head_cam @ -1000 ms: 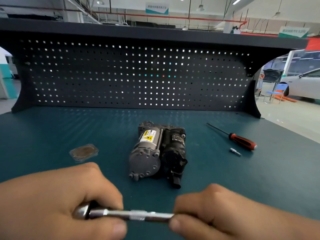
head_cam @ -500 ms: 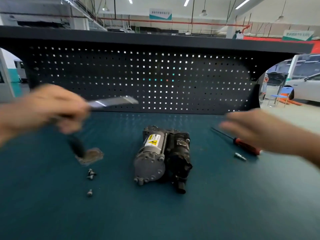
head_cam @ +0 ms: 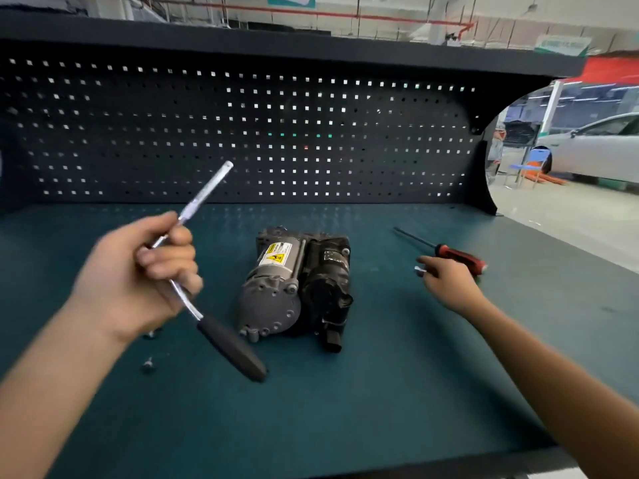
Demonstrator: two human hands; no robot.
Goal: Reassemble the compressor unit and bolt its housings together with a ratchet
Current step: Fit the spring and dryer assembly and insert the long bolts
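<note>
Chrome ratchet [head_cam: 230, 347] gripped mid-shaft by left hand [head_cam: 138, 278], left of compressor unit [head_cam: 294, 285]; black grip points near-right, tip up toward pegboard [head_cam: 311, 140]. Right hand [head_cam: 449, 281] pinches small silver bit [head_cam: 419, 270] beside screwdriver [head_cam: 460, 259].

A single wide-angle view from the person's head looks forward and down across the table [head_cam: 380, 426], from its near edge toward the pegboard [head_cam: 311, 140] along its far edge. It sits close: the left hand [head_cam: 138, 271] and right hand [head_cam: 449, 281] come in from the bottom corners.
</note>
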